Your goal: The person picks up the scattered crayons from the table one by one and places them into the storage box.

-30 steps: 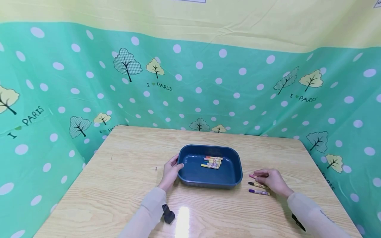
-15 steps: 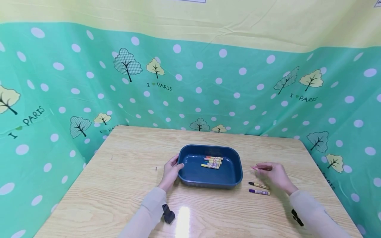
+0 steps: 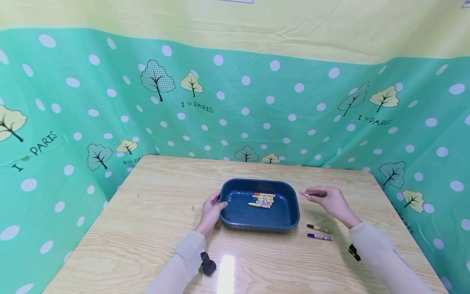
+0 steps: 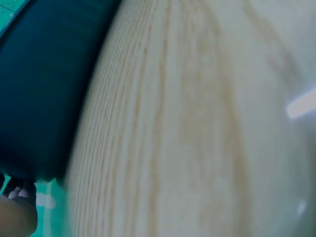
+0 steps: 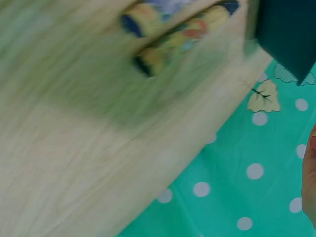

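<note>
The left hand (image 3: 210, 214) grips the bin (image 3: 240, 214) at its left end. The right hand (image 3: 334, 203), in a narrow pinch, holds a pink crayon (image 3: 303, 193) just outside the bin's right end. Several crayons (image 3: 262, 200) lie grouped inside the bin; a black crayon (image 3: 319, 228) and a purple crayon (image 3: 320, 237) lie side by side on the table (image 3: 165, 192).

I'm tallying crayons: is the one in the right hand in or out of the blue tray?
Out: the head view shows the right hand pinching the pink crayon beside the blue tray, outside its rim.
</note>
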A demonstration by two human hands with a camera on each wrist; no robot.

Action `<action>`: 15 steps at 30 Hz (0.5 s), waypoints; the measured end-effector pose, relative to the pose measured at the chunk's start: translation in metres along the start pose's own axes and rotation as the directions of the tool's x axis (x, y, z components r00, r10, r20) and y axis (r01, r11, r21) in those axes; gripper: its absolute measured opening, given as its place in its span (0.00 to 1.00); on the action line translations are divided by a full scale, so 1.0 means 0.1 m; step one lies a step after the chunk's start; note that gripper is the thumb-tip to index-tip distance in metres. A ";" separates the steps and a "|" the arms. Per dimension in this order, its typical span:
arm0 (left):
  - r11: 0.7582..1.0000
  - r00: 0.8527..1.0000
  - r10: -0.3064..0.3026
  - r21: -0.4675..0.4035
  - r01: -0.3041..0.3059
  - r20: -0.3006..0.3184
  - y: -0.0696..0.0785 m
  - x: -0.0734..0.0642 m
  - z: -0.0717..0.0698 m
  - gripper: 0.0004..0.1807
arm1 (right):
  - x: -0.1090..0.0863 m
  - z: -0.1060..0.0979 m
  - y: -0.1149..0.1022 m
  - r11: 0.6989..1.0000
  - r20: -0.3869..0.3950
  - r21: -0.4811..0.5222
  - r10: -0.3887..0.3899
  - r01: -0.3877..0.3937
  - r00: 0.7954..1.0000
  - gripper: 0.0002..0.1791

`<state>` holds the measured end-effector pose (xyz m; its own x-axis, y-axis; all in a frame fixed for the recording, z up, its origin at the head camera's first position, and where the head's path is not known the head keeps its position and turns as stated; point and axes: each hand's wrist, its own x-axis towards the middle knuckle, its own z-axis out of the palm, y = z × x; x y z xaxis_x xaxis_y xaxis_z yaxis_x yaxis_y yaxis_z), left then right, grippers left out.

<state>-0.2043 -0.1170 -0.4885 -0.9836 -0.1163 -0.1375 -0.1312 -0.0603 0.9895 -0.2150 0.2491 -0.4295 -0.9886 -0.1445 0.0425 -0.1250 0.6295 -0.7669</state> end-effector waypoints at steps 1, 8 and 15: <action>1.000 1.000 -0.002 -0.002 0.002 -0.002 -0.04 0.03 0.00 0.29 | 0.01 0.01 -0.03 1.000 0.000 0.010 -0.001 0.001 1.000 0.20; 1.000 1.000 0.005 0.020 -0.005 -0.025 -0.13 0.10 0.01 0.29 | 0.10 0.15 -0.22 0.997 0.018 0.083 -0.008 0.006 1.000 0.18; 1.000 1.000 -0.003 0.017 0.003 -0.015 -0.09 0.06 -0.01 0.29 | 0.16 0.33 -0.36 0.997 0.036 0.081 0.005 -0.008 0.999 0.17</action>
<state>-0.2085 -0.1177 -0.4981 -0.9814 -0.1306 -0.1407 -0.1361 -0.0434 0.9897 -0.2238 0.1989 -0.4219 -0.9855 -0.1688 0.0150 -0.1095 0.5665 -0.8168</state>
